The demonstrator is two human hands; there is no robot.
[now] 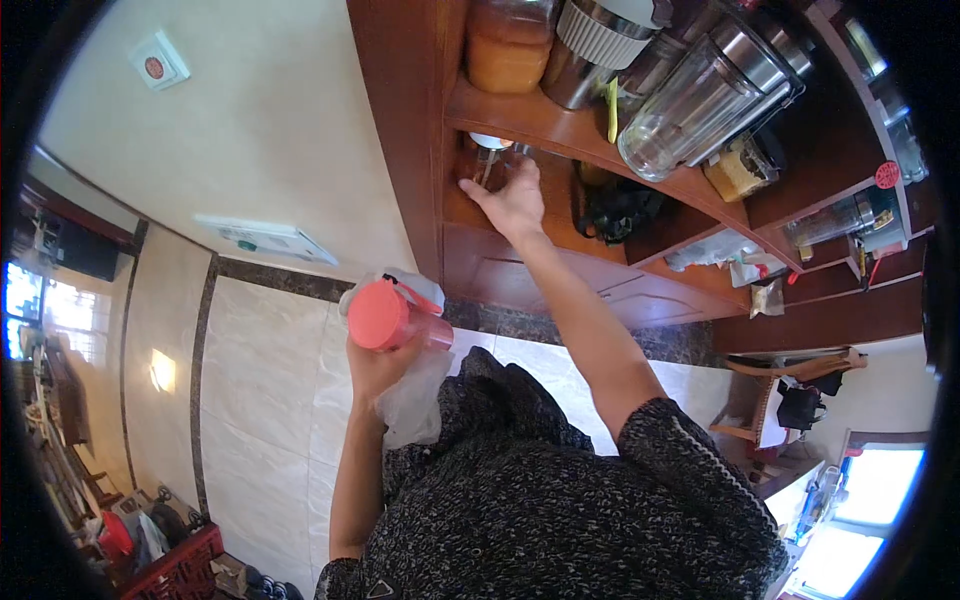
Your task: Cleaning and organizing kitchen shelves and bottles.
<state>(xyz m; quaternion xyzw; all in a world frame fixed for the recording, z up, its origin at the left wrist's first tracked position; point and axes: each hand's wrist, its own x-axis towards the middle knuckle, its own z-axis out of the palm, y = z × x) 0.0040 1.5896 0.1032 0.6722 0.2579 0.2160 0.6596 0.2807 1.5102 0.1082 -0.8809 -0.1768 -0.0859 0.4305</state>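
My left hand [386, 367] grips a cup with a pink lid [377, 315] and a strap, held above the tiled floor beside the cabinet. A crumpled translucent plastic bag [412, 405] hangs by the same hand. My right hand [514, 199] reaches into a lower compartment of the wooden cabinet [525, 120], its thumb and fingers spread around a glass jar [484, 163] with a whitish top. Whether the fingers touch the jar cannot be told. Right of that hand, a black bundled item [619, 210] lies in the same compartment.
On the shelf above stand a jar with orange contents [510, 52], a tumbler with a ribbed band [600, 41] and a tilted-looking glass pitcher [675, 112]. A jar of yellowish contents [742, 169] is farther right. A wooden chair [757, 412] stands at the right, a wall panel [266, 238] at the left.
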